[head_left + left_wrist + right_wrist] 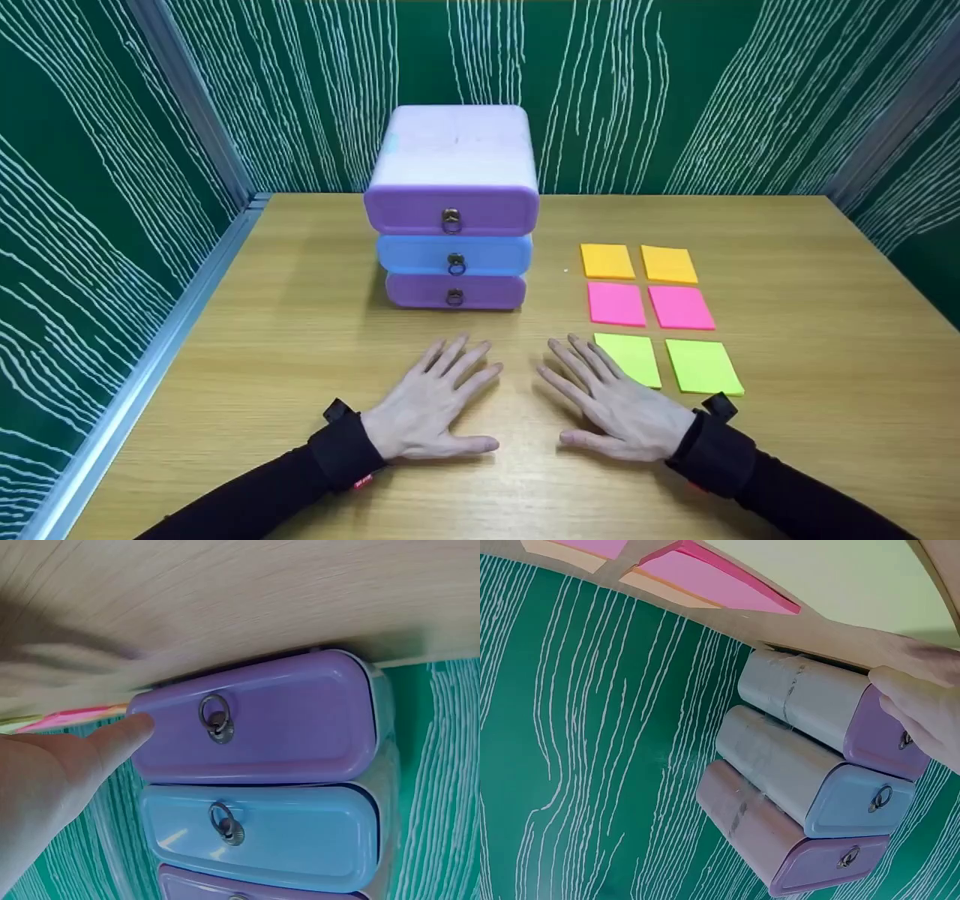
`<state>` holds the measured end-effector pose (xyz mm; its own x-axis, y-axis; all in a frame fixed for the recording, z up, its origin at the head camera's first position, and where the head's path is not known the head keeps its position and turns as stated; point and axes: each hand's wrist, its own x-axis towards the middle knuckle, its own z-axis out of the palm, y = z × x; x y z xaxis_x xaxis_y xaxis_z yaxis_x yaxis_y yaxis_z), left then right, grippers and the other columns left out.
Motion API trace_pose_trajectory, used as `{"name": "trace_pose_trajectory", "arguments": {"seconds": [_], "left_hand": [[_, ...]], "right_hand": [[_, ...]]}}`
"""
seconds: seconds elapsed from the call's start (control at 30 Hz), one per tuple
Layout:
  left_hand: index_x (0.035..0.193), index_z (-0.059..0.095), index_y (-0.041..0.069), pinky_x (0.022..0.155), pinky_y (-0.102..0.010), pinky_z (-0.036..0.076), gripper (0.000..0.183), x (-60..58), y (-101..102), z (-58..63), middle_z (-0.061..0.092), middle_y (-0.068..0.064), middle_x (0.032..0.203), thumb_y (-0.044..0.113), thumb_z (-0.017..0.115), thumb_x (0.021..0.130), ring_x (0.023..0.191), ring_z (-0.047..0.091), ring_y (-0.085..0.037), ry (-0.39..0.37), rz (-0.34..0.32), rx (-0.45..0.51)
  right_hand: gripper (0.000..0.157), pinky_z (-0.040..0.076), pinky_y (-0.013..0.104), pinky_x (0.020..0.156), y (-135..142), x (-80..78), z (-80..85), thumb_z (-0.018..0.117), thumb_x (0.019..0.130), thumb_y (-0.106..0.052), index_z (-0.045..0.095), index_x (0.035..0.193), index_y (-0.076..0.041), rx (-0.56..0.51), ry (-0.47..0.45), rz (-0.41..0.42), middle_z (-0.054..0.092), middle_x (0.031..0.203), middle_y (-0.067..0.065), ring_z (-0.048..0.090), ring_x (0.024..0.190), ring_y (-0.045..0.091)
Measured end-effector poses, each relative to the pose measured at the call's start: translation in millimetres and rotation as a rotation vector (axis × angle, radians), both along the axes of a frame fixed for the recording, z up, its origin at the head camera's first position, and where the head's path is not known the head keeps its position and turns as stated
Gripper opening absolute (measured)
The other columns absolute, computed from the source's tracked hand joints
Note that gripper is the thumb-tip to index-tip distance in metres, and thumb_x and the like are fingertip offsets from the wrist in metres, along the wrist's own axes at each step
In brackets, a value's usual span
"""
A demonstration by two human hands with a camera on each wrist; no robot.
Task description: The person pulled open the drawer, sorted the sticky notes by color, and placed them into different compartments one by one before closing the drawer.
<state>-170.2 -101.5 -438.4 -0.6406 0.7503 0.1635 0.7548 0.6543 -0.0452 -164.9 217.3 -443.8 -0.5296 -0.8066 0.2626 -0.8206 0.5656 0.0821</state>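
Note:
My left hand (431,409), fingers straight and spread, is over the wooden table in front of a three-tier drawer box (457,150). My right hand (626,409) mirrors it, also with straight fingers and holding nothing. Its edge overlaps the nearer-left green sticky note pad (630,358); whether they touch I cannot tell. A second green pad (703,366) lies to the right. The drawers are purple (495,210), blue (495,253) and purple (495,292), all pushed in, each with a ring pull. In the left wrist view the lowest drawer (300,716) appears near the thumb (120,742).
Behind the green pads lie two pink pads (616,304) (681,307) and two orange pads (607,261) (669,264), in rows right of the drawer box. Green walls (600,97) with white lines enclose the table (300,300). A metal rail (187,300) runs along its left edge.

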Motion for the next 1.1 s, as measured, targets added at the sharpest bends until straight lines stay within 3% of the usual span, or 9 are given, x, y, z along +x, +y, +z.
{"name": "trace_pose_trajectory", "arguments": {"seconds": [0.27, 0.47, 0.57, 0.77, 0.9, 1.1], "left_hand": [[0.158, 0.028, 0.019, 0.121, -0.059, 0.025, 0.091, -3.9, -14, 3.8, 0.025, -0.012, 0.166, 0.078, 0.040, 0.090, 0.151, 0.026, -0.038, 0.023, 0.041, 0.020], [0.158, 0.027, 0.018, 0.121, -0.060, 0.025, 0.091, -7.1, -28, 6.5, 0.026, -0.012, 0.166, 0.078, 0.039, 0.090, 0.151, 0.027, -0.040, 0.006, 0.071, 0.033], [0.157, 0.031, 0.017, 0.119, -0.063, 0.026, 0.091, -7.8, -41, 8.0, 0.029, -0.015, 0.164, 0.077, 0.042, 0.090, 0.149, 0.029, -0.042, 0.016, 0.089, 0.045], [0.154, 0.037, 0.012, 0.119, -0.066, 0.022, 0.088, -12.3, -77, 18.1, 0.027, -0.018, 0.164, 0.072, 0.046, 0.091, 0.150, 0.024, -0.045, -0.008, 0.174, 0.076], [0.156, 0.030, 0.009, 0.121, -0.065, 0.018, 0.091, -20.3, -98, 34.6, 0.021, -0.020, 0.165, 0.070, 0.048, 0.091, 0.151, 0.020, -0.045, -0.064, 0.262, 0.104], [0.158, 0.015, 0.004, 0.123, -0.063, 0.009, 0.096, -42.8, -117, 77.5, 0.009, -0.022, 0.166, 0.070, 0.042, 0.094, 0.155, 0.006, -0.038, -0.119, 0.401, 0.168]], "right_hand": [[0.082, -0.004, 0.039, 0.129, 6, -12.9, 4.4, 0.054, 0.098, -0.054, 0.024, 0.159, -0.008, -0.002, -0.060, -0.042, 0.017, 0.165, 0.025, 0.023, 0.149, 0.050], [0.082, 0.019, 0.054, 0.124, 11, -25.0, 10.3, 0.056, 0.098, -0.051, 0.021, 0.160, -0.012, -0.001, -0.112, -0.100, 0.015, 0.166, 0.023, 0.021, 0.150, 0.048], [0.080, 0.025, 0.059, 0.120, 13, -30.5, 18.0, 0.054, 0.099, -0.050, 0.017, 0.161, -0.015, 0.009, -0.143, -0.119, 0.012, 0.167, 0.021, 0.019, 0.151, 0.046], [0.076, 0.019, 0.064, 0.121, 20, -44.7, 39.5, 0.045, 0.102, -0.054, 0.010, 0.162, -0.023, 0.028, -0.249, -0.238, -0.002, 0.170, 0.011, 0.007, 0.155, 0.042], [0.076, 0.017, 0.067, 0.120, 23, -59.8, 57.6, 0.044, 0.103, -0.052, 0.007, 0.162, -0.022, -0.009, -0.293, -0.290, -0.005, 0.170, 0.010, 0.005, 0.155, 0.042], [0.082, 0.019, 0.061, 0.122, 18, -80.7, 96.0, 0.044, 0.103, -0.052, -0.001, 0.162, -0.017, -0.054, -0.267, -0.315, 0.003, 0.170, 0.013, 0.017, 0.153, 0.042]]}}
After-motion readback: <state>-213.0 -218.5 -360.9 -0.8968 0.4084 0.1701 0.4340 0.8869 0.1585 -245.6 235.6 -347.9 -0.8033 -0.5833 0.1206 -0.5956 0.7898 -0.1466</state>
